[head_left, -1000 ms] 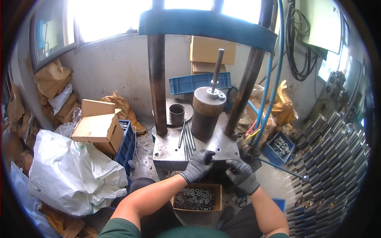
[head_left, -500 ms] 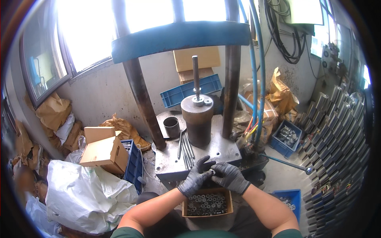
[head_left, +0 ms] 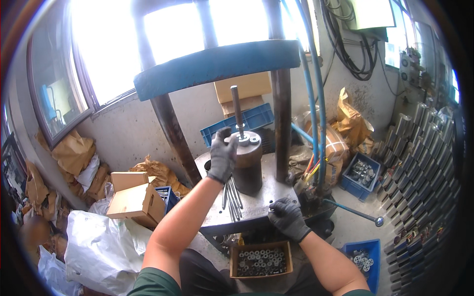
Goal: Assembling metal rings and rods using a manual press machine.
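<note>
- Grey gloves cover both hands, reaching in from the lower edge.
- Left hand, centre of the frame: raised, its fingers parted, just left of the upright rod; whether they touch it, I cannot tell.
- Right hand, right of the lower centre: fingers curled, seemingly pinching a small pale ring at the fingertips, over the plate's front edge.
- That rod rises from the top of a dark cylinder, at mid-frame; a washer lies flat beside its foot.
- Thin pins lie on the steel plate, left of the cylinder.
- Below the plate, lower centre, an open carton holds many small rings.
- Blue crossbeam and two posts frame the upper centre.
- White sack, lower left; blue bin, lower right; stacked bars, far right.
</note>
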The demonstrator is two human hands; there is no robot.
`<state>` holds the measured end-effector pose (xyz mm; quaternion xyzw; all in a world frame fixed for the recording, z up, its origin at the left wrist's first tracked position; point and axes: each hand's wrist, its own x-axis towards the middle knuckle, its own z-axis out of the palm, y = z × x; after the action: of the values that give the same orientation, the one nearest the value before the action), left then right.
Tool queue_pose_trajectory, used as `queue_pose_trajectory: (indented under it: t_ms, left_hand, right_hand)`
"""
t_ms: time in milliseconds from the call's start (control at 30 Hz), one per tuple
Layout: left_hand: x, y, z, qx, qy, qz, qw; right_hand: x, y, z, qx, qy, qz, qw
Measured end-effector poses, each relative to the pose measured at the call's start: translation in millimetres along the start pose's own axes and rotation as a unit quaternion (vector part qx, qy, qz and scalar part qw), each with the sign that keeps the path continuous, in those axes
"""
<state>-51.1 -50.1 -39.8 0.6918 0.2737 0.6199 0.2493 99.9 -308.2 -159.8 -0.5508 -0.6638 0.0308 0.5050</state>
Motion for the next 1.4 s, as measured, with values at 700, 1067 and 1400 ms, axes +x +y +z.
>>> queue_pose_trajectory:
  t_ms: [700,1067,1400]
  left_hand:
    - [42.8,39.1,50.3,0.173,-0.08,-0.121,0.974]
    - [41.3,33.7,47.7,0.181,-0.106,-0.117,0.971]
    - [34.2,25.3,50.5,0.152,-0.046,-0.062,0.985]
  right_hand:
    - [81.0,44.7,-1.0,0.06,0.066,0.034,0.995]
    - [234.9,27.0,10.0,-0.208,-0.029,0.024,0.977]
    - [237.6,28.9,18.9,-0.167,-0.005,0.045,0.985]
